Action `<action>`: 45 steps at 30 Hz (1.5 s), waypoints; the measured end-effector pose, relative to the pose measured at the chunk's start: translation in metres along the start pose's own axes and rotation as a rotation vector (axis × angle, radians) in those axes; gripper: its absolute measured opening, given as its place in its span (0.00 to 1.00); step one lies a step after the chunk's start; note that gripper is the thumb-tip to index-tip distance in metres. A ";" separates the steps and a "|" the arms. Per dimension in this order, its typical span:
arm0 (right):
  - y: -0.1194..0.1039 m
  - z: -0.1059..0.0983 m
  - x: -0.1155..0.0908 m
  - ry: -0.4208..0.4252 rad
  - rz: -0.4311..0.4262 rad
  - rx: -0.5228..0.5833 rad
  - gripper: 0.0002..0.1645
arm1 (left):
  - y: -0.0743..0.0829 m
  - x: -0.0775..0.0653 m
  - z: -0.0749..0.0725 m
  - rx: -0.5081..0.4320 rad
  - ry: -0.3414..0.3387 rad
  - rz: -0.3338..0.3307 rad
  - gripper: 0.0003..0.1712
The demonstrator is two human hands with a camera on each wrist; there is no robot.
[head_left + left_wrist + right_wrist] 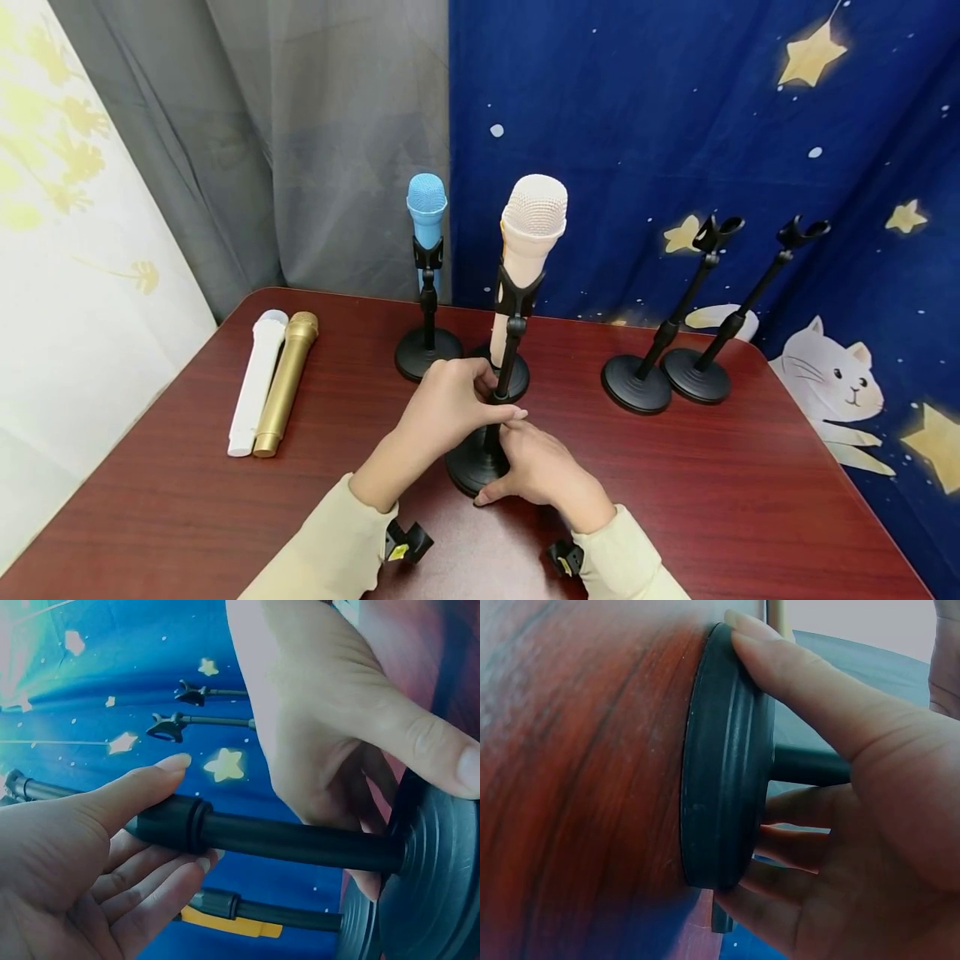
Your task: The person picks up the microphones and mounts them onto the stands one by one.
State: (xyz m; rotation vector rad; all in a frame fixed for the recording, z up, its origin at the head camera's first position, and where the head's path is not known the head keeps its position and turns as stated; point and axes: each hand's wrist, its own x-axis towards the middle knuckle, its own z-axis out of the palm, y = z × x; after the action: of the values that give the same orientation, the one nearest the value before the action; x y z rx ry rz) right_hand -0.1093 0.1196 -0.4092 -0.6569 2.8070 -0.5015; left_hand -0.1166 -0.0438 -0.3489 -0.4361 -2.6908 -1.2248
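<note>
A pale pinkish-white microphone leans in the clip of a black microphone stand at the middle of the table. My left hand is around the stand's pole at the collar, thumb on one side and fingers on the other, as the left wrist view shows. Lower down, my right hand grips the round base, its thumb on the near rim and its fingers on the far side. The base sits on the table. Right behind stands another black stand with a yellow-orange microphone, mostly hidden in the head view.
A blue microphone stands in its stand at the back. White and gold microphones lie side by side at the left. Two stands with bare clips are at the back right. Curtains hang behind the table.
</note>
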 end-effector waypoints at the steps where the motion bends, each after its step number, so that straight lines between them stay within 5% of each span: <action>1: 0.000 0.000 0.000 0.001 -0.001 0.003 0.62 | 0.001 -0.001 0.000 0.010 0.012 0.004 0.20; 17: -0.002 -0.002 -0.002 0.001 -0.023 -0.006 0.63 | -0.002 -0.002 0.003 0.029 0.034 0.004 0.22; 25: -0.004 0.000 -0.001 -0.004 -0.005 -0.039 0.62 | -0.008 0.000 -0.002 -0.099 -0.096 0.075 0.21; 34: -0.003 0.001 0.000 0.020 -0.032 -0.061 0.61 | -0.017 0.004 -0.011 -0.250 -0.227 0.068 0.18; 45: 0.000 0.000 0.002 0.005 -0.042 -0.057 0.63 | -0.019 0.007 -0.021 -0.289 -0.272 0.146 0.16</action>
State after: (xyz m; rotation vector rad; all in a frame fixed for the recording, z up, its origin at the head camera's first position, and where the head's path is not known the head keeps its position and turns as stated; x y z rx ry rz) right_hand -0.1115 0.1187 -0.4092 -0.7278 2.8270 -0.4330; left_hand -0.1295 -0.0702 -0.3473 -0.8803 -2.6361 -1.6200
